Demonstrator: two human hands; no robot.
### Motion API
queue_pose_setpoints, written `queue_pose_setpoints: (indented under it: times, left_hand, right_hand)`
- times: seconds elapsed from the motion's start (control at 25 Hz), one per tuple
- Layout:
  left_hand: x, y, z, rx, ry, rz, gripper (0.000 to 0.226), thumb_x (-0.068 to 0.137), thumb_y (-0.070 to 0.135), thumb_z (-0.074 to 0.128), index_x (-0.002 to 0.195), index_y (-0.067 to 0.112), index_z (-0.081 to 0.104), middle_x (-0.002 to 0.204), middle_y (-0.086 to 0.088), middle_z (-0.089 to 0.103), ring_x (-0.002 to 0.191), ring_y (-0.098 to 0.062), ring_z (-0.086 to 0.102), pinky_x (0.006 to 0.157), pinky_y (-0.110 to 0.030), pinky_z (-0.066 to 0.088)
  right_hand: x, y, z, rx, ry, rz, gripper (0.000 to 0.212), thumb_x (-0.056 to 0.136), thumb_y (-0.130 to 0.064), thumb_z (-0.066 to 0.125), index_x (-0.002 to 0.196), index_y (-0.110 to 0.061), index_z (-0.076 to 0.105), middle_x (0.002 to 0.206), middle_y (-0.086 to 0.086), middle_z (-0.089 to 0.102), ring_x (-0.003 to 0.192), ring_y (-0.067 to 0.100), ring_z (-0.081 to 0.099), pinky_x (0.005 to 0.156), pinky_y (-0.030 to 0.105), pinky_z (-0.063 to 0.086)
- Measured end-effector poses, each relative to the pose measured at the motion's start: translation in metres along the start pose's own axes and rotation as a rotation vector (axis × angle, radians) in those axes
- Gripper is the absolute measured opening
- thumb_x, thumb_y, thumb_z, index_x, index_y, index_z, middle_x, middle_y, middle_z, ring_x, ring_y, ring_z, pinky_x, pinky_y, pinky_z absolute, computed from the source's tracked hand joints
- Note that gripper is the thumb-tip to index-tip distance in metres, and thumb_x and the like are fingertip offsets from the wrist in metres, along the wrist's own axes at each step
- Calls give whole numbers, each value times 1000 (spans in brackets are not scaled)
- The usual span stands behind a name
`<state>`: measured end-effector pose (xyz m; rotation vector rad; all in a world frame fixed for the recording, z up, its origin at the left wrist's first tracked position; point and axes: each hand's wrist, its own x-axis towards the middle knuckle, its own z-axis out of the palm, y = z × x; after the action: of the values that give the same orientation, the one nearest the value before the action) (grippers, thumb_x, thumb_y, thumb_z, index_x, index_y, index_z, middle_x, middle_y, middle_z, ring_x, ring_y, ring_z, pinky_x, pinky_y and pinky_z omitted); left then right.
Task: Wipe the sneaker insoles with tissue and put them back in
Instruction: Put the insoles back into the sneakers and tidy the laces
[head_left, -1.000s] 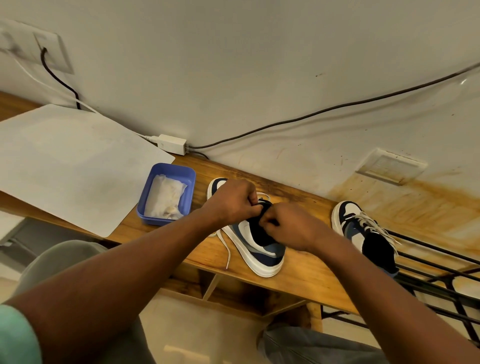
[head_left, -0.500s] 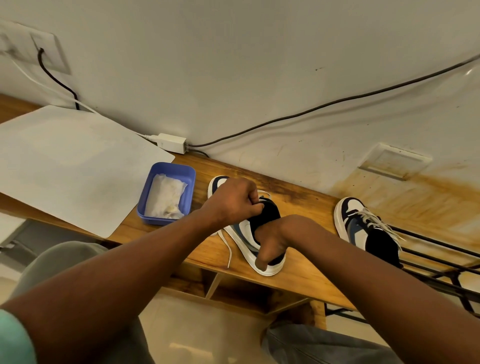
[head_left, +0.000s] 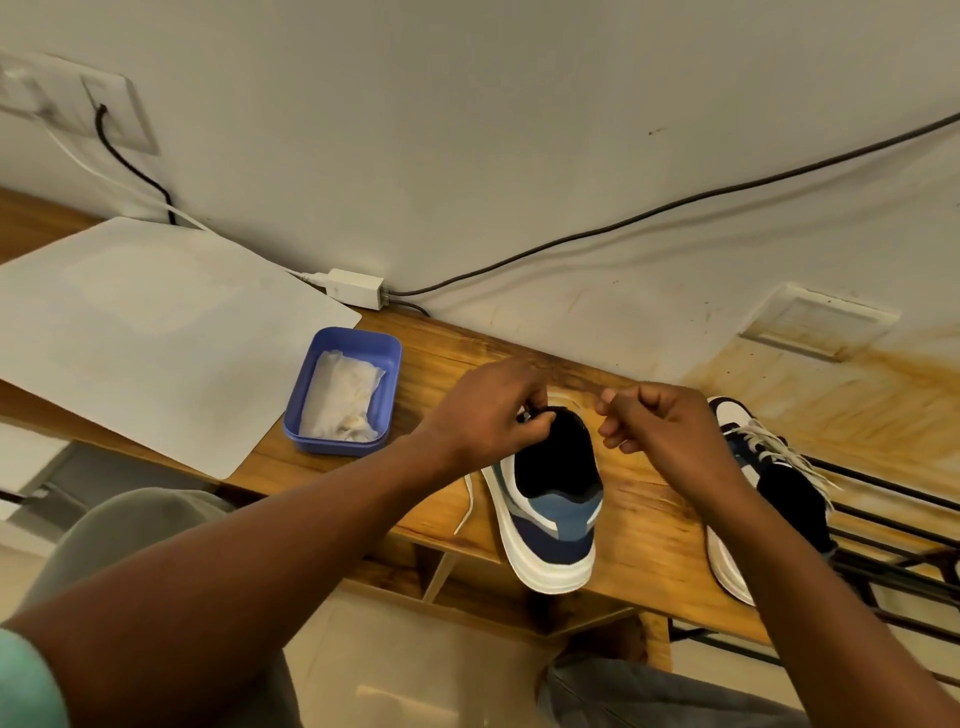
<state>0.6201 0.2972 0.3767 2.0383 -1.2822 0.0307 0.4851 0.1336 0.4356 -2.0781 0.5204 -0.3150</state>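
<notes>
Currently a person sits at a wooden counter (head_left: 644, 525) set against a wall, arms reaching forward. A blue, navy and white sneaker (head_left: 550, 519) stands upright near the counter's front edge, heel toward the person and toe toward the wall, so its long axis runs away from the viewer. Its dark opening faces up, between the two hands.

Their left hand (head_left: 485, 415) is at the far left rim of that opening, fingers (head_left: 532, 410) curled and pinching what looks like the tongue or a lace there; the view is too dark to say which. Their right hand (head_left: 660, 428) hovers just right of the opening, fingers (head_left: 610, 431) loosely curled and holding nothing, apart from the shoe.

No insole can be made out; the shoe's interior reads only as black.

A blue plastic tub (head_left: 382, 345) holding crumpled white tissue (head_left: 343, 397) sits on the counter to the left of the sneaker, nearer the left hand. A second matching sneaker (head_left: 769, 467) rests at the counter's right end, partly hidden behind the right forearm.

Judging from this, the right hand is the free one and the opening lies just left of and below it, so reaching into the shoe would fall to that hand while the left holds the shoe open.
</notes>
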Motion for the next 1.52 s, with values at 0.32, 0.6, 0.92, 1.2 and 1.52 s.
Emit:
queue_pose_setpoints:
  times: [0.32, 0.6, 0.92, 1.2, 1.52]
  left_hand:
    - [-4, -1, 2, -91, -236, -217, 58, 73, 54, 83, 112, 31, 49, 107, 14, 50, 88, -4, 55, 65, -13, 43]
    - [-11, -6, 4, -64, -402, -306, 40, 80, 63, 71, 96, 28, 59, 99, 10, 62, 88, -12, 60, 78, -36, 58]
    - [-3, -11, -13, -241, -471, -303, 40, 84, 55, 73, 81, 16, 69, 91, -1, 68, 86, -13, 63, 83, -40, 55]
    - [3, -32, -30, -50, -294, -367, 38, 80, 65, 65, 81, 27, 64, 96, 5, 63, 90, -15, 62, 76, -33, 55]
    - [5, -26, -34, -114, -170, -373, 39, 89, 51, 64, 75, 14, 66, 76, 2, 63, 70, -7, 56, 65, -25, 42]
  right_hand:
    - [-9, 58, 31, 160, 60, 202, 22, 85, -36, 72, 76, -16, 76, 73, 4, 72, 75, 24, 69, 67, 45, 58]
    - [2, 54, 21, 555, 2, 218, 13, 85, -15, 66, 75, -11, 73, 79, 13, 64, 80, 24, 58, 71, 39, 47]
    - [-1, 56, -65, 967, 145, 68, 18, 94, -17, 48, 80, -16, 58, 80, 7, 62, 80, 27, 61, 77, 38, 49]
    - [-2, 105, -44, -771, -100, 434, 65, 81, -66, 61, 124, -16, 58, 115, 7, 68, 99, 25, 65, 79, 38, 55]
    - [1, 75, -1, -139, -197, 44, 13, 94, -35, 61, 103, -34, 70, 96, -18, 69, 90, 2, 63, 71, 24, 51]
